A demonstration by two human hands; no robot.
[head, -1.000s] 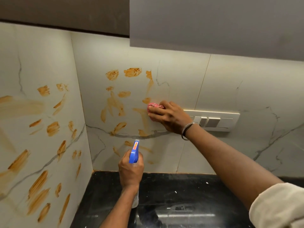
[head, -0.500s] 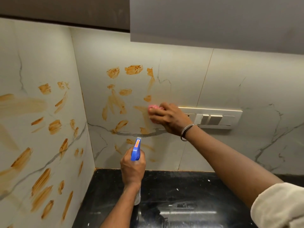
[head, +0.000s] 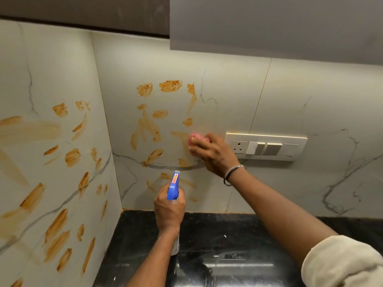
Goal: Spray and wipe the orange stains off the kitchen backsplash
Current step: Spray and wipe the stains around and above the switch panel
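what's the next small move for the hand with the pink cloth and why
Probably drag the pink cloth left and down over the orange smear beside it. The right hand holds it against the backsplash at that smear's edge; tile toward the switch panel looks clean, and more stains lie leftward.

left grip (head: 169,208) curled low, right grip (head: 213,154) outstretched

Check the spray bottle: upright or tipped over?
Upright. The left hand grips the spray bottle by its neck, nozzle on top facing the backsplash, body below.
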